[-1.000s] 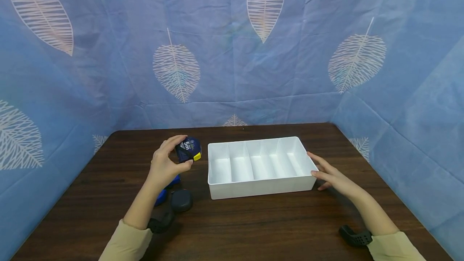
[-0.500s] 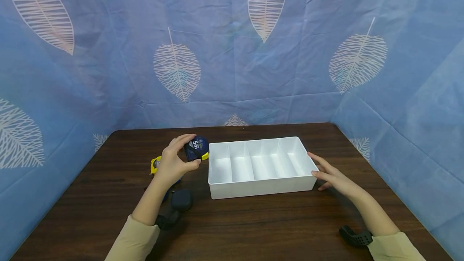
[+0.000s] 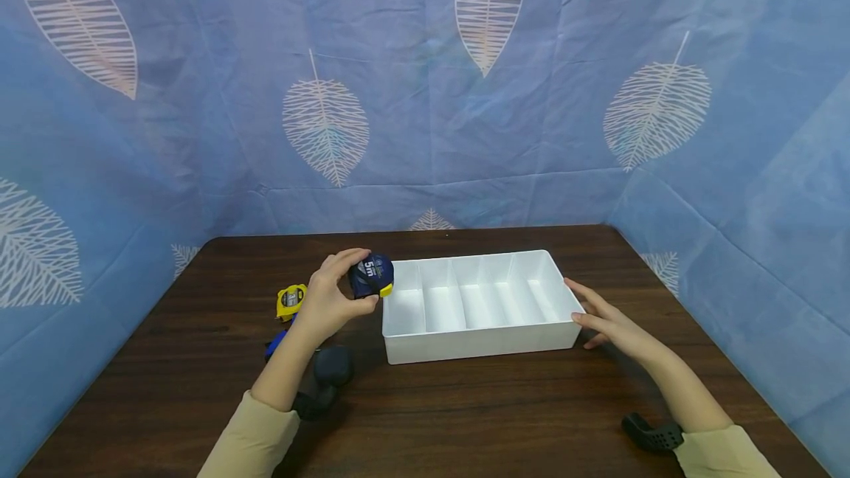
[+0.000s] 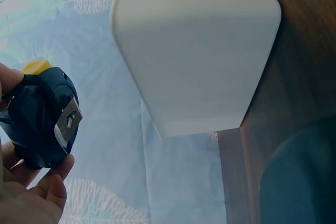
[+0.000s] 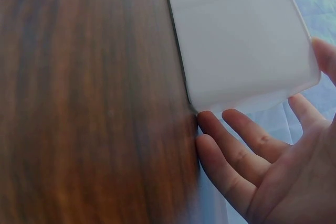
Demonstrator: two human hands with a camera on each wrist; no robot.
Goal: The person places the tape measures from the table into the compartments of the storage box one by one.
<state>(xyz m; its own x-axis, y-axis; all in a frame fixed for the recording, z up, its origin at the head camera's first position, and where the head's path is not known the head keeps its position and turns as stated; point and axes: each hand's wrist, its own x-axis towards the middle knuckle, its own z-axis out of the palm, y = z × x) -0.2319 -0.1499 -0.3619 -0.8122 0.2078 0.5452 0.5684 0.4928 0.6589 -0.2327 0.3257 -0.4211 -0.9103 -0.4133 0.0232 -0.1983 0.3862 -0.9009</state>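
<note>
My left hand (image 3: 332, 301) pinches a dark blue tape measure (image 3: 370, 275) marked "5m", thumb below and fingers above. It is held up at the left end of a white divided tray (image 3: 479, 345), overlapping the tray's corner in the head view. The left wrist view shows the metal hook (image 4: 68, 121) of the tape measure and its yellow part (image 4: 37, 67). My right hand (image 3: 611, 324) rests its fingertips against the tray's right end, fingers fairly straight. In the right wrist view, the fingertips (image 5: 207, 119) are right at the tray's end wall.
Left of the tray, a yellow tape measure (image 3: 290, 302) lies on the dark wooden table (image 3: 465, 419). A blue object (image 3: 274, 344) is partly hidden behind my left forearm. Beside that wrist sits a dark rounded object (image 3: 333, 365). A blue leaf-patterned cloth (image 3: 398, 116) hangs behind.
My left hand has carried the dark blue tape measure rightward to the tray's left end, uncovering the yellow tape measure. The right hand and the tray have stayed in place.
</note>
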